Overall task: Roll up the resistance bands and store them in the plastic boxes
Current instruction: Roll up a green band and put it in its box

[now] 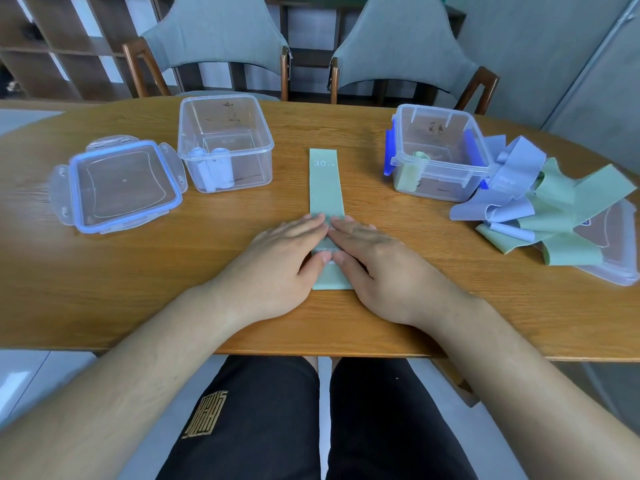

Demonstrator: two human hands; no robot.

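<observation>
A green resistance band (pixel 325 183) marked "30" lies flat along the middle of the wooden table (pixel 242 306). My left hand (pixel 287 254) and my right hand (pixel 374 258) lie side by side on its near half, fingers straight and pressing it down, fingertips almost touching. A clear plastic box (pixel 225 143) at the back left holds two rolled pale blue bands (pixel 213 168). A second clear box (pixel 438 154) with blue clips at the back right holds one rolled green band (pixel 412 169).
A loose pile of blue and green bands (pixel 526 206) lies at the right, partly over a clear lid (pixel 609 244). Another blue-rimmed lid (pixel 121 187) lies at the left. Two grey chairs (pixel 221 43) stand behind the table.
</observation>
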